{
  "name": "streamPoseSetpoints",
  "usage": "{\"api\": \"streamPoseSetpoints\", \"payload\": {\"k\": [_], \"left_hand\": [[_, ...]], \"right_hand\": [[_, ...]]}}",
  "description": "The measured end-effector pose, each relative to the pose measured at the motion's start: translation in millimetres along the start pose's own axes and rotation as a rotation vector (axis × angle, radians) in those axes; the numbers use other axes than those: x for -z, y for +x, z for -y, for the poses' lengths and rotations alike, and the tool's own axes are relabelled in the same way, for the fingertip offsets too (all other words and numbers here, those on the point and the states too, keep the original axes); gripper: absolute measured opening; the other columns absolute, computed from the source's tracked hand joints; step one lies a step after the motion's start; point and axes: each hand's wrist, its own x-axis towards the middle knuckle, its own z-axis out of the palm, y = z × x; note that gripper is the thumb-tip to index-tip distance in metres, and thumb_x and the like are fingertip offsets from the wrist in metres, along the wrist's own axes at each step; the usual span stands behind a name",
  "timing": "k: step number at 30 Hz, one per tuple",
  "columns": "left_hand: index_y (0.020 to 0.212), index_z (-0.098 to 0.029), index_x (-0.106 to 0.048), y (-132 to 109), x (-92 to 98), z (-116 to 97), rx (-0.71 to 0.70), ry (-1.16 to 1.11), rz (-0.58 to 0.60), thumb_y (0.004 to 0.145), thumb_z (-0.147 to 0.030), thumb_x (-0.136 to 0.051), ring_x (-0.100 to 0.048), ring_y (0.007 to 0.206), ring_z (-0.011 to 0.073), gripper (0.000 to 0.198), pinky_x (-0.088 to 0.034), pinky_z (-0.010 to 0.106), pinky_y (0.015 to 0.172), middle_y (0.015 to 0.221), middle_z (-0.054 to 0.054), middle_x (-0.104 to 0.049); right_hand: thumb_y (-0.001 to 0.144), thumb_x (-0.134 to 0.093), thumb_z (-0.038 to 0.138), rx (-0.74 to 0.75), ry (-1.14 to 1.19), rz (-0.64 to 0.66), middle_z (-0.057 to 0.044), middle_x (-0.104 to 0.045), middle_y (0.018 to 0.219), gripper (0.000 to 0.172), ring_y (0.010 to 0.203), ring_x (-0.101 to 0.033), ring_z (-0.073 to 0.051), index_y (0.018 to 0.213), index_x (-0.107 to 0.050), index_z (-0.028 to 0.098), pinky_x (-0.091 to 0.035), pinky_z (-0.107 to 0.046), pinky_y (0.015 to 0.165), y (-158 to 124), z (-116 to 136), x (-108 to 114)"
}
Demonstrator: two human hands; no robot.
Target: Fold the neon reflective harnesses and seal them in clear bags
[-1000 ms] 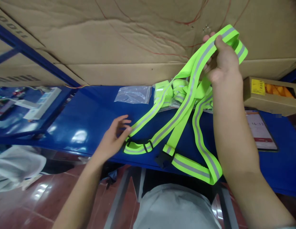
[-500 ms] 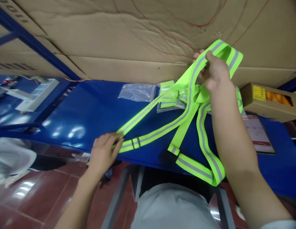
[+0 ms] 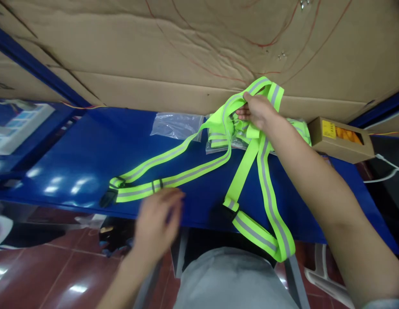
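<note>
A neon-green reflective harness (image 3: 196,171) with grey stripes and black buckles spreads over the blue table. My right hand (image 3: 257,110) pinches its upper loop, raised against the cardboard at the back. One strap end with a black buckle (image 3: 108,197) lies at the table's front edge on the left. Just below the left strap is my left hand (image 3: 159,219), blurred, thumb and fingers apart, holding nothing. A second buckle (image 3: 231,211) sits on the right strap, whose lower loop hangs over the front edge. Bagged green straps (image 3: 219,133) lie behind the harness, partly covered.
An empty-looking clear plastic bag (image 3: 176,125) lies at the back of the blue table (image 3: 74,159). A cardboard box (image 3: 343,139) with a yellow label stands at the right. Behind rises a large cardboard sheet (image 3: 138,56) with red wires. A white power strip (image 3: 24,126) is at the left.
My left hand has let go of the strap end and moved right and toward me; the buckle there now shows. My right hand, with the loop, has come lower and left in view.
</note>
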Motion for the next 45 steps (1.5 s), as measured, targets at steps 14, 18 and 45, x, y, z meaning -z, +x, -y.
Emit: {"api": "streamPoseSetpoints", "payload": {"k": [14,18,45], "left_hand": [[0.142,-0.022,-0.057,-7,-56.3,-75,-0.209,-0.093,0.422,0.092,-0.028,-0.069,-0.053,0.137,0.0334,0.052,-0.035,0.053,0.112,0.148,0.014,-0.058],[0.14,-0.023,-0.059,-12,-52.0,-75,-0.143,-0.066,0.371,0.092,-0.025,-0.065,-0.055,0.135,0.0333,0.048,-0.032,0.052,0.111,0.148,0.013,-0.06],[0.137,-0.022,-0.061,-17,-60.0,-70,-0.125,-0.052,0.271,0.091,-0.019,-0.062,-0.058,0.131,0.0334,0.046,-0.03,0.052,0.111,0.144,0.012,-0.062]], "right_hand": [[0.104,-0.056,0.04,-0.172,-0.098,0.281,-0.013,-0.076,0.09,0.031,0.066,-0.068,-0.014,0.097,-0.067,0.012,-0.057,-0.022,0.055,-75,24,53],[0.1,-0.06,0.038,0.069,-0.625,0.048,-0.006,-0.07,0.074,0.031,0.053,-0.054,-0.013,0.078,-0.067,0.017,-0.041,-0.025,0.048,-124,-5,90],[0.107,-0.038,0.034,0.436,-1.317,-0.6,-0.018,-0.066,0.139,0.044,0.134,-0.059,-0.038,0.145,-0.054,0.019,-0.038,-0.063,0.111,-258,-130,205]]}}
